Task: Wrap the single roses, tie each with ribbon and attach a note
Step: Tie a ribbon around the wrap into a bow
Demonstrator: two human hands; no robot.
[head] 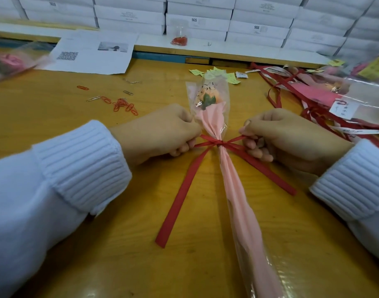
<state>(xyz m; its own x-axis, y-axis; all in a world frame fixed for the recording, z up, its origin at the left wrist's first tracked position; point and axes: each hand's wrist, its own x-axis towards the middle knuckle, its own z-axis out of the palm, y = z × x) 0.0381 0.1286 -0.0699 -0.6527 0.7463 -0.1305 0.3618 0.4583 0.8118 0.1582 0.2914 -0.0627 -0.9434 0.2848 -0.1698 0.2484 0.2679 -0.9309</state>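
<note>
Ribbon [180, 198] is pinched by my left hand [158, 134] and right hand [291, 138] across the rose [207, 96]; uneven pulling, I fear, may loosen its knot [219, 143].

I am looking down at a glossy yellow-orange wooden counter [109, 254] that is catching soft, even light. Behind it, a long white ledge [238, 50] with a blue strip underneath is running across, and stacked flat white cardboard boxes [130, 16] are filling the back like a wall.

A packing workroom: stacked white boxes [197, 22] behind a yellow worktable [119, 244] strewn with paper clips [121, 104].
</note>
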